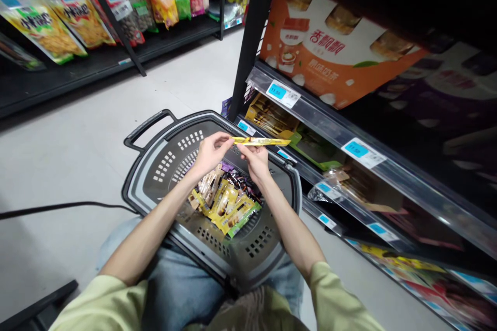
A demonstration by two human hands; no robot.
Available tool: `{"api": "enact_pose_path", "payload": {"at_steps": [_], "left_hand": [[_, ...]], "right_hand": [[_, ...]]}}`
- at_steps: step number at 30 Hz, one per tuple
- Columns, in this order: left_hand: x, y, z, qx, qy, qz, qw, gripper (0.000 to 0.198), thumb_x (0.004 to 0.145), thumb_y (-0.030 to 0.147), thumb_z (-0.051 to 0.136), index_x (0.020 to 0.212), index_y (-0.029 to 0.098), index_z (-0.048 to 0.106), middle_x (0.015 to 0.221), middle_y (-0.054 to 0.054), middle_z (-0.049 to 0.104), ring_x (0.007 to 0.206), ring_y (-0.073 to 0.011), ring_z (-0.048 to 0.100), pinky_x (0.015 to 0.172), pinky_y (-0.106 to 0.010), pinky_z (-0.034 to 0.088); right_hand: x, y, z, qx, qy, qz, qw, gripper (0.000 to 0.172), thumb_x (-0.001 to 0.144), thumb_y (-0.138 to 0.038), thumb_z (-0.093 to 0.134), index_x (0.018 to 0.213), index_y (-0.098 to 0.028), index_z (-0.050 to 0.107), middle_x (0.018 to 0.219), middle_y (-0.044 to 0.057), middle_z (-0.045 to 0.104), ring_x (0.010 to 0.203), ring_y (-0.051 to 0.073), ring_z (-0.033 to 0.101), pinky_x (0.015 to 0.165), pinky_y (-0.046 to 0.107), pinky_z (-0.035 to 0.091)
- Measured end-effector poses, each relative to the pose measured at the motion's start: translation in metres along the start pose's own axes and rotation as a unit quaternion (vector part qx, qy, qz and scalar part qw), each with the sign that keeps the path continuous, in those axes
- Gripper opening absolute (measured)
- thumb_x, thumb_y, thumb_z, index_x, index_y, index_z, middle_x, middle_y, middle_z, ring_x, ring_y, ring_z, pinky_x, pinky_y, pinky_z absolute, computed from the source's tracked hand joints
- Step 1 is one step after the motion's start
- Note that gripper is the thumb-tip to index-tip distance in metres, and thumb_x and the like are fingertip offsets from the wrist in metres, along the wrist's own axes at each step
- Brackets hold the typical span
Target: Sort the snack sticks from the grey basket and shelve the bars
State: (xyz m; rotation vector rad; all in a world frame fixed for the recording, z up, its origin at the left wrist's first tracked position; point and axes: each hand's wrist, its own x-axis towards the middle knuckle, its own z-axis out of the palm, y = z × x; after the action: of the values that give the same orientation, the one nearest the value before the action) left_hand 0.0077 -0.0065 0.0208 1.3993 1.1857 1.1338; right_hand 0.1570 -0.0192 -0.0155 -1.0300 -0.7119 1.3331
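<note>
The right of the frame is filled by a dark shelf unit [323, 123]. At centre a grey basket [252, 266] is seen; at upper right an orange carton [337, 57] is displayed. Small packets [225, 201] are heaped in the basket. Above them, one slim yellow packet [267, 141] is held near its left end in the narrow grip of left hand [213, 151] and right hand [254, 161].

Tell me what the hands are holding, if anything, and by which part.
A yellow packet: the left hand holds its left end, the right hand just beside that.
</note>
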Motion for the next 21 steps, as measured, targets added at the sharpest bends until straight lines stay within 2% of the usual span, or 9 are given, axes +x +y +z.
{"api": "enact_pose_path", "payload": {"at_steps": [4, 8, 13, 21], "left_hand": [[0.001, 0.000, -0.002, -0.010, -0.010, -0.015, 1.000, 0.021, 0.082, 0.035, 0.069, 0.091, 0.016, 0.070, 0.082, -0.006, 0.074, 0.071, -0.0169, 0.071, 0.063, -0.025, 0.054], [0.003, 0.002, -0.005, 0.004, 0.000, -0.004, 1.000, 0.019, 0.082, 0.033, 0.070, 0.091, 0.016, 0.070, 0.083, -0.007, 0.075, 0.070, -0.0166, 0.071, 0.064, -0.026, 0.054], [0.005, 0.000, -0.007, -0.020, 0.011, -0.018, 1.000, 0.018, 0.078, 0.028, 0.072, 0.090, 0.016, 0.070, 0.081, -0.007, 0.075, 0.068, -0.0172, 0.071, 0.062, -0.027, 0.054], [0.009, -0.004, -0.010, -0.052, 0.041, -0.025, 0.998, 0.020, 0.075, 0.029, 0.075, 0.089, 0.015, 0.070, 0.077, -0.006, 0.073, 0.063, -0.0146, 0.068, 0.058, -0.024, 0.053]], "right_hand": [[0.000, -0.003, 0.001, -0.016, -0.003, 0.011, 1.000, 0.034, 0.062, -0.031, 0.088, 0.086, -0.015, 0.069, 0.083, 0.003, 0.076, 0.058, 0.009, 0.062, 0.048, 0.018, 0.048], [0.003, -0.010, -0.002, -0.016, -0.018, 0.052, 0.998, 0.033, 0.068, -0.039, 0.083, 0.084, -0.013, 0.071, 0.070, 0.002, 0.072, 0.048, 0.009, 0.060, 0.046, 0.019, 0.046], [0.009, -0.014, -0.007, 0.028, 0.012, 0.050, 0.998, 0.028, 0.070, -0.040, 0.078, 0.077, -0.016, 0.065, 0.067, 0.000, 0.068, 0.053, 0.012, 0.065, 0.048, 0.020, 0.050], [0.014, -0.015, -0.013, 0.106, 0.067, 0.018, 0.992, 0.024, 0.076, -0.040, 0.068, 0.081, -0.019, 0.059, 0.068, 0.000, 0.069, 0.063, 0.015, 0.072, 0.056, 0.022, 0.057]]}}
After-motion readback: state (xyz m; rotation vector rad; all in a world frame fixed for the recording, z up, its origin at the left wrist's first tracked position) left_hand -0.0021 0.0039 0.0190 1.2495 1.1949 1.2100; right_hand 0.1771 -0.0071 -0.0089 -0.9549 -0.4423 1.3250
